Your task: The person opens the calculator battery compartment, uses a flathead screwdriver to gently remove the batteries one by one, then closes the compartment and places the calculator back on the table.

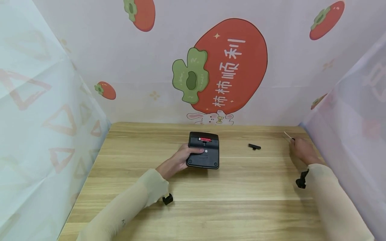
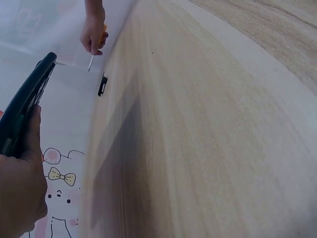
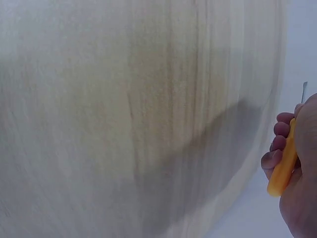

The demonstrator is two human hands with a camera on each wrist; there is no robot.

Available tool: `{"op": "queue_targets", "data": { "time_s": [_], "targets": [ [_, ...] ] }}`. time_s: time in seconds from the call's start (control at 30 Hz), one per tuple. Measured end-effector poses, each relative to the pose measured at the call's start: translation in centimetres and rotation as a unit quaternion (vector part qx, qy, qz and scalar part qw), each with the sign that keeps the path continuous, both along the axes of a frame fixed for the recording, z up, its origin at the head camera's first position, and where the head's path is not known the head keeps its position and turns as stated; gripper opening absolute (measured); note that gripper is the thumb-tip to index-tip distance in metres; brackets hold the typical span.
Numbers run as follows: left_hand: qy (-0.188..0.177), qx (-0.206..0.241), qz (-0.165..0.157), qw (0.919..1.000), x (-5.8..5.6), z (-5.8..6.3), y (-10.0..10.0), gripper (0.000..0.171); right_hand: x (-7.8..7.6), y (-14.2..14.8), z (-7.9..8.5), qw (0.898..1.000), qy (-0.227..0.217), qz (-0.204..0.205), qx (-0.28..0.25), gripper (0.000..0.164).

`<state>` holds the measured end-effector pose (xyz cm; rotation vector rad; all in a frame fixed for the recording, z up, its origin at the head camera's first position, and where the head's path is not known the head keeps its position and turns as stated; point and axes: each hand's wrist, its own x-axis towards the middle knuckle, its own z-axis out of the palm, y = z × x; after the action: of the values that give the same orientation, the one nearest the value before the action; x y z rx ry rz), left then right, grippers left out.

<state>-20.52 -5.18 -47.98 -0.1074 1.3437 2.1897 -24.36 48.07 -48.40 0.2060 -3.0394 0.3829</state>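
A wooden table (image 1: 235,214) is seen, and its top is marked with pale brown stripes. Its far corners are rounded. Behind its far edge, a white back wall (image 1: 84,33) is covered with drawings. A big red fruit (image 1: 248,70) is shown there, with a green leaf (image 1: 197,58) on it and white writing (image 1: 228,71). Under it, a bunny (image 1: 209,118) with a yellow bow (image 1: 219,119) is drawn by the far edge. Small red fruits (image 1: 146,15) are dotted around. Past the left edge, a creased left wall (image 1: 30,140) is marked with faint red triangles (image 1: 12,88). Past the right edge, a pale right wall (image 1: 356,110) is seen.
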Motion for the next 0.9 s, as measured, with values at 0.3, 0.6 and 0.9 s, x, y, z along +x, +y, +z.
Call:
{"op": "queue_targets", "data": {
  "time_s": [0.3, 0.6, 0.9],
  "targets": [
    [0.002, 0.016, 0.009, 0.9998, 0.0, -0.3, 0.0, 0.056, -0.2, -1.6, 1.5, 0.999, 0.012, 0.027, 0.029, 0.028],
    [0.005, 0.022, 0.020, 0.9995, 0.0, -0.6, 0.0, 0.057, -0.6, -4.2, 3.1, 0.998, 0.010, 0.050, 0.043, 0.027],
    [0.006, 0.023, 0.030, 0.9993, -0.1, -0.8, -0.2, 0.058, -0.8, -6.1, 3.5, 0.997, -0.008, 0.069, 0.046, 0.027]
  ]
}}
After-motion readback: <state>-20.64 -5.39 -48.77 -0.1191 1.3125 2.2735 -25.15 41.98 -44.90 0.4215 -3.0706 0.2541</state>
